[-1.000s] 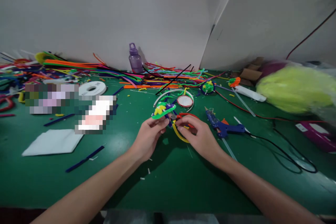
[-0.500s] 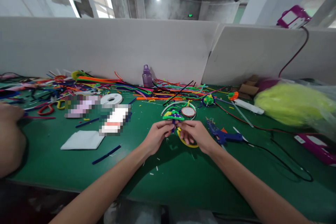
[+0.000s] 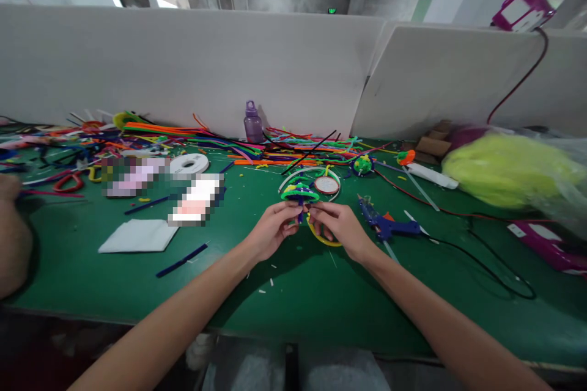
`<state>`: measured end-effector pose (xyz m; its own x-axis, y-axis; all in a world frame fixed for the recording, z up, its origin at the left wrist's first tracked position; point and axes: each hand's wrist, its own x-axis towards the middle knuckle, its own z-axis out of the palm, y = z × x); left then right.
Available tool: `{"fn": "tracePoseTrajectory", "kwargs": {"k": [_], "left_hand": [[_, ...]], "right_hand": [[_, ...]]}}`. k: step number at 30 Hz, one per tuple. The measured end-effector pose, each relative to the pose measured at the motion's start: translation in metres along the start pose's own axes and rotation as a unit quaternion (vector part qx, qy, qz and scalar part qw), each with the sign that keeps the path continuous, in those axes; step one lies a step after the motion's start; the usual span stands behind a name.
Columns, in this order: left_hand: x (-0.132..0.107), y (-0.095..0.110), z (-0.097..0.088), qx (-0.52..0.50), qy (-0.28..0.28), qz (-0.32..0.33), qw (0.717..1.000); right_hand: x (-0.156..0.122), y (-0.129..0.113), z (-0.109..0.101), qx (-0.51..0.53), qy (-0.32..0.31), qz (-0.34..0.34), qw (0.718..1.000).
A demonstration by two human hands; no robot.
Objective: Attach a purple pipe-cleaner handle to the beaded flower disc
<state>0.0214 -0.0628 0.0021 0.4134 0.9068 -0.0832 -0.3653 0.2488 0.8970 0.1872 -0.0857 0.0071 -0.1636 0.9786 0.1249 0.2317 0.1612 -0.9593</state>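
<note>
Both my hands are together at the middle of the table, pinching a pipe-cleaner piece. It has a round green, blue and yellow fuzzy top (image 3: 300,193) and a short dark blue stem beneath. My left hand (image 3: 274,229) is closed at the stem's left side, thumb and forefinger under the disc. My right hand (image 3: 338,227) pinches from the right, its other fingers curled below. A yellow curved loop (image 3: 323,239) shows under my right fingers; most of it is hidden. Just behind the piece are a round white disc with a red rim (image 3: 327,184) and a pale hoop.
A blue glue gun (image 3: 389,226) with a cable lies right of my hands. Left are a folded white cloth (image 3: 138,236), a blue strip (image 3: 182,261) and a white spool (image 3: 189,165). Pipe cleaners and a purple bottle (image 3: 253,123) line the back. Another person's arm (image 3: 13,238) is at far left.
The disc has tipped so its green rim and underside face me more. Both hands keep their pinch. The whole view has shifted slightly, with the table appearing higher.
</note>
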Motion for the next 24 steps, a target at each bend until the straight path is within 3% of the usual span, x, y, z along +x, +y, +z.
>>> {"fn": "tracePoseTrajectory", "kwargs": {"k": [4,8,13,24], "left_hand": [[-0.001,-0.002,0.002,0.025,-0.012,0.001,1.0],[-0.002,-0.003,0.005,0.058,-0.039,0.004,0.998],[-0.004,-0.003,0.007,0.097,-0.07,0.011,0.993],[-0.003,-0.005,0.004,0.126,-0.062,0.027,0.99]], "right_hand": [[-0.004,-0.001,0.002,-0.082,0.068,-0.061,0.992],[-0.008,0.0,0.001,-0.192,0.127,-0.148,0.962],[-0.009,0.009,-0.003,-0.3,0.128,-0.222,0.919],[-0.009,0.011,-0.006,-0.436,0.139,-0.275,0.846]]}}
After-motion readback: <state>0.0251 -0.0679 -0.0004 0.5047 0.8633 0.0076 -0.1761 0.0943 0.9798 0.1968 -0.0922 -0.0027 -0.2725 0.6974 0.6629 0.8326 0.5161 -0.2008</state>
